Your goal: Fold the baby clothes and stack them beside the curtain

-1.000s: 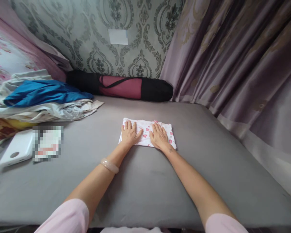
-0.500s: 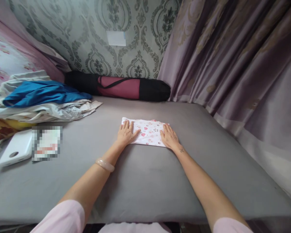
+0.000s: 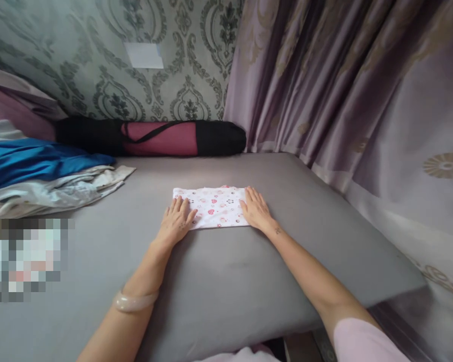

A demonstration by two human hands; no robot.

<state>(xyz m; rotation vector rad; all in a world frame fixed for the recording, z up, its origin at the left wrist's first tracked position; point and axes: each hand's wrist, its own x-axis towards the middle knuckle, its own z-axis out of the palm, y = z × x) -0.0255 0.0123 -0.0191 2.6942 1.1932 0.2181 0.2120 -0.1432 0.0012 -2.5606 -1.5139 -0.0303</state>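
A white cloth with red and pink prints (image 3: pixel 215 208), folded into a flat rectangle, lies on the grey-covered surface (image 3: pixel 226 281). My left hand (image 3: pixel 176 219) rests flat on its left end, fingers stretched out and pointing away from me. On the right end lies my right hand (image 3: pixel 257 208), palm down, with its fingers extended along the edge. Neither hand grips the cloth; both press or rest on it. A pale bangle (image 3: pixel 136 301) sits on my left forearm.
Piled clothes, a blue one (image 3: pixel 38 161) on top, lie at the left. A long black and maroon bag (image 3: pixel 158 138) runs along the patterned wall. Purple curtains (image 3: pixel 287 90) hang at the right. A blurred-out item (image 3: pixel 38 256) lies at the near left.
The view has turned to the right, so things sit further left. My left hand has slid nearer along the cloth's left end, uncovering its far left corner; the right hand stays at its end.
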